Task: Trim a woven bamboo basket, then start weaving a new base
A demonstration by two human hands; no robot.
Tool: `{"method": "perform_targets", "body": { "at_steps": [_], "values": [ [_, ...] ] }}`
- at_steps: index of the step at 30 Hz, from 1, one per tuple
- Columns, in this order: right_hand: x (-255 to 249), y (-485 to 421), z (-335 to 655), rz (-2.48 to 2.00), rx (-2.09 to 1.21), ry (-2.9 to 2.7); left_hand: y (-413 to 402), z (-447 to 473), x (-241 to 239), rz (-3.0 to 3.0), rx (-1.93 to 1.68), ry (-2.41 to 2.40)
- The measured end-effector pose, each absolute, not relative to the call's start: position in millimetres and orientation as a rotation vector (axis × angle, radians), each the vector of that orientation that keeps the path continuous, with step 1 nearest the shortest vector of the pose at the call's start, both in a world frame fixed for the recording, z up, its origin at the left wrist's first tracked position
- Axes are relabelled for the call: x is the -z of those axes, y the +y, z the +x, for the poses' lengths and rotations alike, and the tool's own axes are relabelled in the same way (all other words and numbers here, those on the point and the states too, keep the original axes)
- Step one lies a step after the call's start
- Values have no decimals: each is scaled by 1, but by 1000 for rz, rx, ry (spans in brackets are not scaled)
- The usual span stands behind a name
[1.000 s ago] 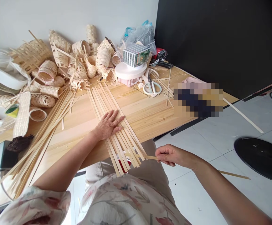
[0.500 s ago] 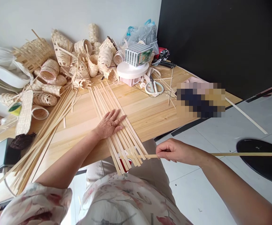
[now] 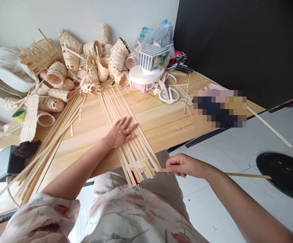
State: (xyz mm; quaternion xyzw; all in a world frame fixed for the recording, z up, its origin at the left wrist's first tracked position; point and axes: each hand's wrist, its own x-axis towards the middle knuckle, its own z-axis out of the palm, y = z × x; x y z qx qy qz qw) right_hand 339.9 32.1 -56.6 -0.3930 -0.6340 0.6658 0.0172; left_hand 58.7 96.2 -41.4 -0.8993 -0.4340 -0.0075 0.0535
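Note:
My left hand (image 3: 120,133) lies flat on a row of parallel bamboo strips (image 3: 136,162), fingers spread, pressing them to the pine tabletop (image 3: 161,125). The strips run from the table's far middle and hang past its near edge. My right hand (image 3: 180,166) pinches a long, thin bamboo strip (image 3: 247,175) between fingers and thumb. That strip lies crosswise over the lower ends of the row, near the table edge. Where it passes under the row's strips is hard to tell.
A heap of woven bamboo baskets (image 3: 93,64) fills the far left, and a loose bundle of strips (image 3: 55,141) lies left of my arm. Scissors (image 3: 169,94), a white turntable (image 3: 146,76) and a blurred object (image 3: 219,108) stand on the right.
The free end of the crossing strip has swung up from its downward slant. It reaches less far right than half a second ago. My left hand stays in place on the row.

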Motion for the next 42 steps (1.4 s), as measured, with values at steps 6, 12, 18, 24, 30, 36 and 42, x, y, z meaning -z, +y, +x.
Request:
{"method": "perform_targets", "body": {
  "at_steps": [6,12,18,24,30,36,42],
  "values": [
    [43,38,329,-1281,-1996,-2042,95,60,39,-2732,9,-1327],
    [28,33,314,-1334,-1764,-2191,96,60,39,-2738,-6,-1337],
    [17,26,318,-1387,-1426,-2359,96,59,41,-2735,20,-1332],
    [24,24,343,-1392,-1572,-2300,97,59,41,-2739,22,-1337],
    [15,24,342,-1307,-1314,-2402,97,59,41,-2742,13,-1341],
    [15,32,325,-1090,-967,-2525,97,59,40,-2738,21,-1343],
    [24,39,312,-1049,-694,-2590,99,56,45,-2749,51,-1318]
  ]
}}
